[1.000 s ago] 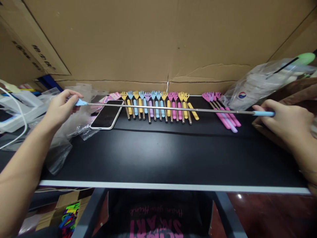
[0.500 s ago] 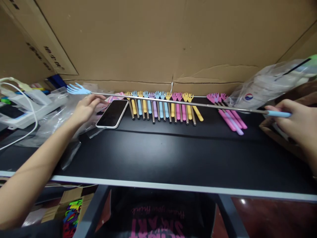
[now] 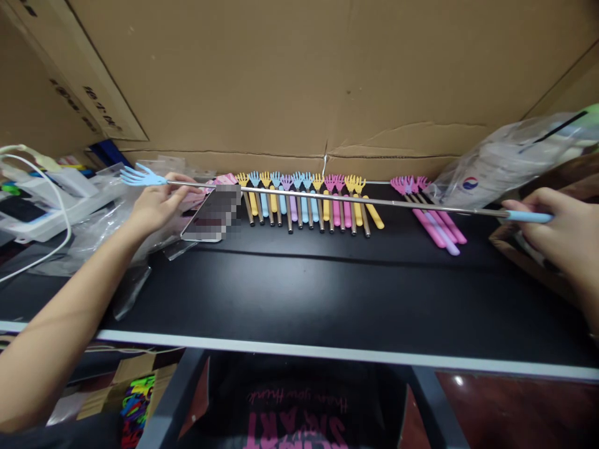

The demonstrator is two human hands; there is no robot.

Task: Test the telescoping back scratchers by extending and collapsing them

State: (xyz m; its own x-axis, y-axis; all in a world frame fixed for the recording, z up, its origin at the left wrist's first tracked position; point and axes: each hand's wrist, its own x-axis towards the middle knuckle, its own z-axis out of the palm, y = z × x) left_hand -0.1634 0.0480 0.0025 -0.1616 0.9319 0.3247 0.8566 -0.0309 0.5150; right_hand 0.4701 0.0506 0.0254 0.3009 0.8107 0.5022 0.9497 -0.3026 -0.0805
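Observation:
A telescopic back scratcher (image 3: 327, 198), drawn out long, spans the view above the table. Its light blue hand-shaped head is at the left, its light blue handle at the right, with the silver rod between. Close to the head, my left hand (image 3: 156, 204) holds the rod with its fingers pinched around it. My right hand (image 3: 556, 227) is wrapped round the handle. Below the rod lies a row of several shortened back scratchers (image 3: 293, 207) in yellow, blue, purple and pink. Three more back scratchers (image 3: 433, 231), pink and purple, lie in a group to the right.
A phone (image 3: 203, 218), partly pixelated, lies by my left hand. Clear plastic bags (image 3: 105, 215) and a white power strip (image 3: 51, 215) are at the left. At the right stands a bagged cup (image 3: 486, 165). A cardboard wall (image 3: 281, 81) backs the black table (image 3: 304, 293).
The back scratcher's head and my left hand have shifted slightly left, and the head has turned a little. My right hand has barely moved. The phone's screen area is now pixelated.

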